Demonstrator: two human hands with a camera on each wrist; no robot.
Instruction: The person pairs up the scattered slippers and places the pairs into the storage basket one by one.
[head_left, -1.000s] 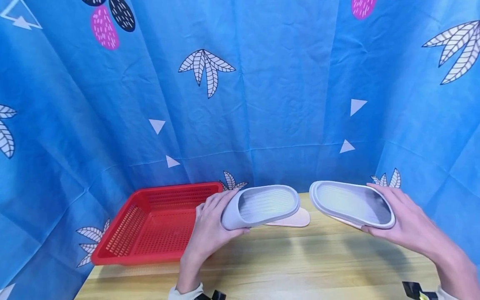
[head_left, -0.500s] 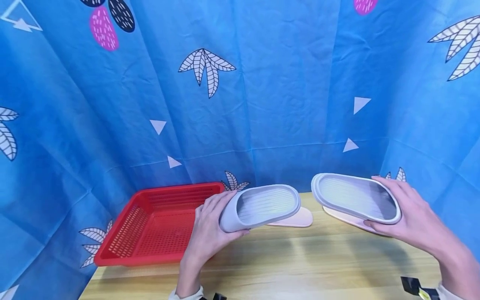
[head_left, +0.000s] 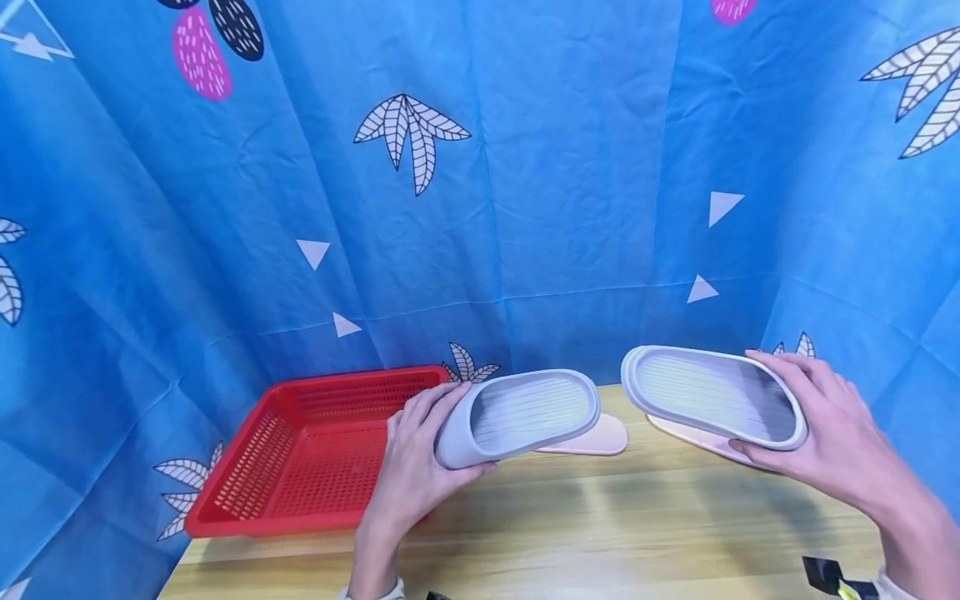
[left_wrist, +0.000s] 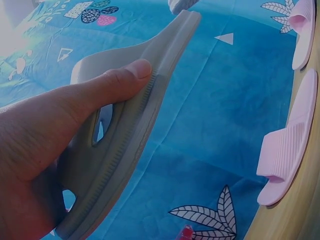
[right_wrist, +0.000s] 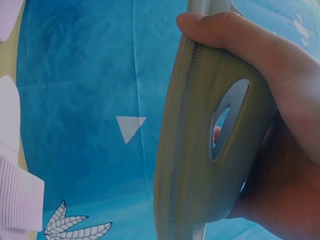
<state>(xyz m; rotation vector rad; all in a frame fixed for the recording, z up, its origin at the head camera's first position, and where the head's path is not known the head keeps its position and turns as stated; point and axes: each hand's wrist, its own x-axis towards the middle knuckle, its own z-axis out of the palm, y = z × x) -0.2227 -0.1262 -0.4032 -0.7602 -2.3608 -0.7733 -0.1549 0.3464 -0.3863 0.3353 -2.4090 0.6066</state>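
Note:
Two light grey slippers are held in the air over the table. My left hand grips the toe end of one slipper, its heel pointing right. In the left wrist view the thumb presses along that slipper's side. The toe end of the other slipper is held by my right hand, with the heel pointing left. Its side cut-out shows in the right wrist view. Behind and below them lie two pink slippers, one partly hidden by the left grey slipper, the other by the right one.
A red perforated basket stands at the left of the wooden table, close beside my left hand. Blue patterned curtain hangs behind the table and along both sides.
The right hand and its grey slipper have shifted slightly right and up, uncovering more of the pink slipper below. The left hand's slipper has shifted very slightly left.

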